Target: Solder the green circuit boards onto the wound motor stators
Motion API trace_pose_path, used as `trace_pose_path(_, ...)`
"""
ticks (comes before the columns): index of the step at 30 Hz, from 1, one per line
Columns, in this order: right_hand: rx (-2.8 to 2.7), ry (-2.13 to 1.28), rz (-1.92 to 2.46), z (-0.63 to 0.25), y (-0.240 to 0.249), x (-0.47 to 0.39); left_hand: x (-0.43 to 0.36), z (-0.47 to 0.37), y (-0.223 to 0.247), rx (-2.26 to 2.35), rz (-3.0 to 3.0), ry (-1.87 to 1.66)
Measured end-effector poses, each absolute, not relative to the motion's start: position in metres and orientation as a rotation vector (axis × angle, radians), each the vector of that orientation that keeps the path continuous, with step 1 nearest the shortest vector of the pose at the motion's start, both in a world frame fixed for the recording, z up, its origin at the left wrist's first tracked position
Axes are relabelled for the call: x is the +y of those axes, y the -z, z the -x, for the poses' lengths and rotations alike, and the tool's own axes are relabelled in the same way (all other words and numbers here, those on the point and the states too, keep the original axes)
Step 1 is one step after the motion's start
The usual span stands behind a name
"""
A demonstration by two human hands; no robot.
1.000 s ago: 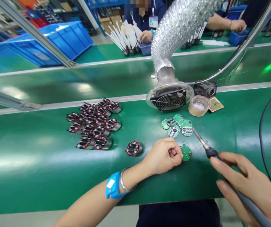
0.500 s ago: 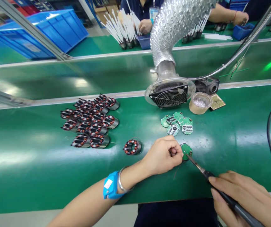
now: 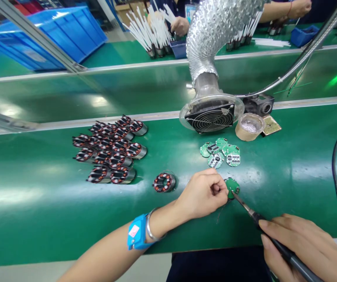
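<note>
My right hand (image 3: 306, 243) grips a soldering iron (image 3: 277, 243) with a black handle. Its metal tip touches the face of a round green circuit board (image 3: 232, 185) low on the bench. My left hand (image 3: 206, 194) is closed in a pinch at the board's left edge, and the fingertips cover that edge. What lies under the board is mostly hidden. Just beyond it is a loose group of round circuit boards (image 3: 216, 159), some showing black components. Left of my left hand stands a single motor stator (image 3: 164, 182) with copper windings.
Several more stators (image 3: 123, 174) stand grouped at the left. A fume extractor (image 3: 211, 117) hangs over the bench, beside a tan cup (image 3: 247, 131) and a square tin (image 3: 271, 126). A black cable (image 3: 336, 168) runs down the right. Across the divider, co-workers' hands (image 3: 180, 26) handle parts.
My hands, the iron and the board hold nearly the same positions. The view has shifted slightly. Across the divider, the co-worker's hand at the right has lifted away from the blue bin.
</note>
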State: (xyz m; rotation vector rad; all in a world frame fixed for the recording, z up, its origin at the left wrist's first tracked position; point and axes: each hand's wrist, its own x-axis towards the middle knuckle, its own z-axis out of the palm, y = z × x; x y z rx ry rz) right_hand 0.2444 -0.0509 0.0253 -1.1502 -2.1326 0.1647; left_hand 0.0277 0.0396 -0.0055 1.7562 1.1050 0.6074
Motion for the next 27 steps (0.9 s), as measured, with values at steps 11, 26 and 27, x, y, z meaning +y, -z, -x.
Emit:
trace_pose_path(11, -1.954, -0.200, 1.223, -0.260, -0.017, -0.053, 0.038, -0.029, 0.005, 1.121, -1.774, -0.587)
trace_pose_path(26, -1.874, -0.429, 1.054, -0.223, 0.005, -0.014, 0.045, -0.018, 0.007, 0.953, -1.508, -0.500)
trace_pose_path(27, -1.887, -0.444, 1.035, -0.220, 0.007, -0.010, 0.044, -0.021, 0.007, 0.974, -1.478, -0.490)
